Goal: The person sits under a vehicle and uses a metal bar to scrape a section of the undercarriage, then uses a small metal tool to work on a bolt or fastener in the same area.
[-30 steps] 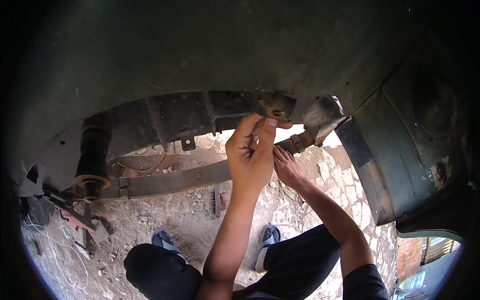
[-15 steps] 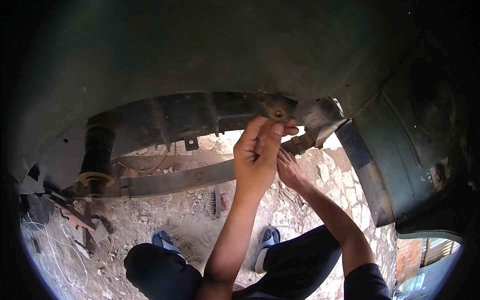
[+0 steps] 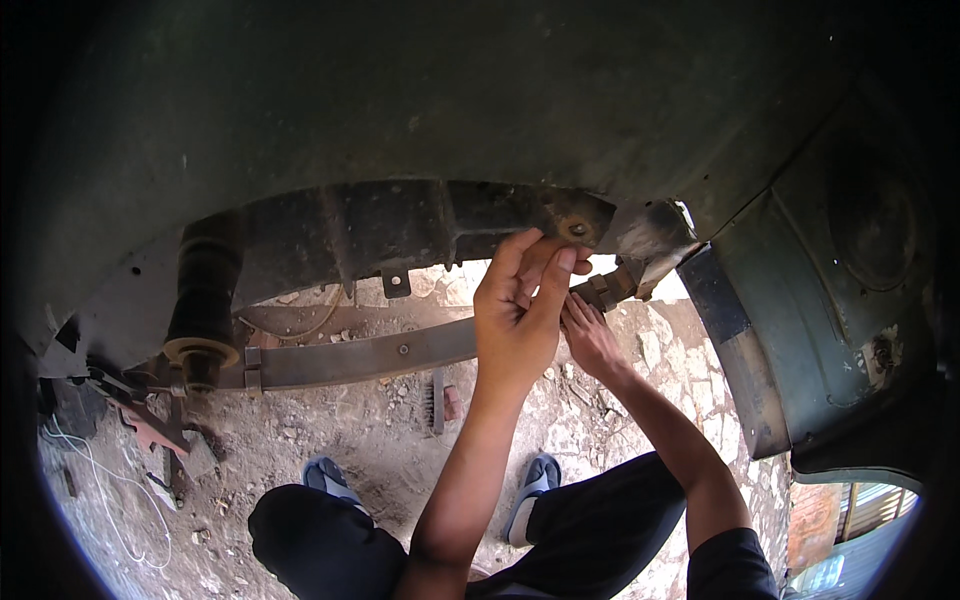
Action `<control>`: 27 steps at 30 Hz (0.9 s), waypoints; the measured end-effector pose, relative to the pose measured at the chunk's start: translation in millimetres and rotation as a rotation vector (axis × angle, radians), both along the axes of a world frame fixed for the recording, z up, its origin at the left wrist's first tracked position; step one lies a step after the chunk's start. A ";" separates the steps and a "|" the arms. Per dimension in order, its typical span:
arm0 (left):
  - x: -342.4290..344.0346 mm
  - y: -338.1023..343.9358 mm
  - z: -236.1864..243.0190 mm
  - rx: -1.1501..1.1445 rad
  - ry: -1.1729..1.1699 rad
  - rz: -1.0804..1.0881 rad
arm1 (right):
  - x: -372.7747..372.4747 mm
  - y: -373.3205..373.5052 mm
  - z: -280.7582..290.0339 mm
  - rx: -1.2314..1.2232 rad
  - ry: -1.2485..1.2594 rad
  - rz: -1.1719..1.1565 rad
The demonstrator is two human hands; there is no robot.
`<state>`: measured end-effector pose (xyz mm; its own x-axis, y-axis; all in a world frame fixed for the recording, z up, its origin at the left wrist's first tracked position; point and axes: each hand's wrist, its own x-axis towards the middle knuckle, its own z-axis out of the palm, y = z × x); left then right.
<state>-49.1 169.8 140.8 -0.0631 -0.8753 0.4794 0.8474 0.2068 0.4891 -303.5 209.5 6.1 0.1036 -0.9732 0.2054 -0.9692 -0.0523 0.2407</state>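
My left hand [image 3: 522, 300] is raised just below a rusty round hole [image 3: 577, 229] at the end of the dark frame rail [image 3: 390, 225]. Its thumb and fingers are pinched together; whatever they hold, if anything, is hidden. Lower and to the right, my right hand [image 3: 594, 343] lies with fingers stretched out against the right end of the long curved leaf spring [image 3: 370, 362], next to a rusty metal bracket [image 3: 615, 285]. My left hand covers part of the spring.
Dark green vehicle bodywork [image 3: 450, 100] hangs overhead, with a panel [image 3: 820, 320] at right. A black rubber bump stop [image 3: 208, 290] hangs at left. A wire brush [image 3: 437, 400] and a white cord [image 3: 115, 520] lie on the rubble-strewn ground between and beside my feet.
The view has shifted slightly, so the rail and spring sit a little farther right. My left fingertips are slightly left of the hole compared with before. My right hand stays against the spring.
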 end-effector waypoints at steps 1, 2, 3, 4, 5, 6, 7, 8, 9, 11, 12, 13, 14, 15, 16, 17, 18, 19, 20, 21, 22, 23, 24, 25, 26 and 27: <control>-0.1 0.9 0.7 0.011 0.004 0.016 | 0.9 0.1 -0.2 0.020 -0.035 0.031; -0.1 0.3 0.9 0.030 -0.049 0.063 | 1.9 0.0 -0.7 0.041 -0.070 0.062; 0.6 -0.9 0.7 0.049 -0.103 0.109 | 2.2 0.1 -0.5 0.061 -0.105 0.093; 1.8 -1.4 -0.6 0.072 -0.161 0.157 | -0.2 0.0 1.8 0.064 -0.079 0.102; 2.8 -1.5 -0.5 0.064 -0.188 0.215 | -5.7 -0.9 7.4 0.068 -0.052 0.111; 4.2 -1.5 0.5 0.056 -0.216 0.273 | -8.7 -1.3 10.5 0.071 -0.026 0.120; 4.0 -0.9 2.3 0.046 -0.238 0.328 | -3.4 -0.7 15.4 0.036 -0.130 0.035; 2.8 0.2 3.2 0.057 -0.220 0.322 | -2.1 -0.5 11.6 0.046 -0.115 0.049; 1.0 1.7 4.2 0.068 -0.203 0.316 | -1.1 0.5 5.4 0.056 -0.099 0.063; 0.3 3.6 7.2 0.097 -0.138 0.241 | 4.8 0.7 2.5 0.086 -0.109 0.093; 1.8 4.8 12.0 0.114 -0.087 0.171 | 3.4 0.0 5.3 0.099 -0.122 0.104; 4.1 5.2 15.1 0.131 -0.035 0.102 | 1.2 -1.9 8.9 0.112 -0.134 0.117; 5.6 4.1 15.4 0.133 -0.015 0.068 | 0.6 -2.7 10.8 0.125 -0.147 0.130; 7.9 2.6 15.2 0.135 0.006 0.033 | 2.6 -2.3 9.9 0.112 -0.142 0.122; 8.4 1.5 15.3 0.135 0.029 -0.003 | 2.6 -1.5 7.9 0.098 -0.136 0.113; 8.9 1.7 15.0 0.142 0.071 -0.055 | 3.0 -1.1 5.9 0.084 -0.130 0.104; 9.4 2.5 14.5 0.149 0.113 -0.106 | 3.4 -1.4 3.5 0.075 -0.119 0.099; 9.8 2.9 14.5 0.155 0.155 -0.159 | 4.4 -1.7 1.2 0.066 -0.109 0.092; 10.6 3.2 15.9 0.179 0.190 -0.198 | 4.4 -1.8 0.0 0.057 -0.098 0.086; 11.9 3.9 18.2 0.202 0.225 -0.237 | 3.2 -1.1 0.3 0.060 -0.092 0.080; 13.4 4.0 18.6 0.228 0.257 -0.273 | 5.0 -0.7 1.2 0.065 -0.089 0.077; 14.1 3.5 18.2 0.227 0.292 -0.294 | 6.2 -0.5 1.9 0.071 -0.086 0.073; 14.5 2.6 18.1 0.225 0.328 -0.315 | 6.3 -1.0 1.5 0.067 -0.086 0.076; 15.4 2.0 18.0 0.225 0.362 -0.336 | 7.3 -1.3 0.8 0.063 -0.088 0.077; 16.6 1.4 18.4 0.210 0.389 -0.348 | 8.0 -1.6 0.4 0.060 -0.089 0.079; 18.0 1.0 19.5 0.196 0.415 -0.359 | 7.8 -2.2 0.8 0.059 -0.089 0.076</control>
<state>-31.1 170.7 160.3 -0.2137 -0.9087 0.3587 0.9766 -0.1898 0.1010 -295.6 207.3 6.9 0.1619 -0.9739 0.1594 -0.9792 -0.1385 0.1483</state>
